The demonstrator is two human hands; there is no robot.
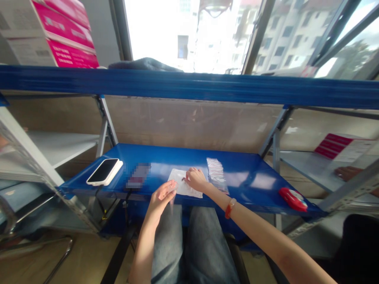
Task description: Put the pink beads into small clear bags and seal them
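My left hand [162,195] is closed at the table's front edge, pinching a small clear plastic bag [172,204] that hangs below the fingers. Over a white sheet [192,193] lies my right hand [196,180], its fingers bent down and drawn together. Small dark reddish bits [184,180] show on the sheet beside those fingertips; whether any are in the fingers is too small to tell. Just right of this hand, a row of overlapping clear plastic bags [216,173] lies on the blue table [166,156].
A phone in a white case [104,172] and a blurred-out flat object [138,176] lie on the left. At the right end sits a red and white item [293,198]. A blue shelf beam [189,86] crosses above. Another person's hand [349,173] is at the far right.
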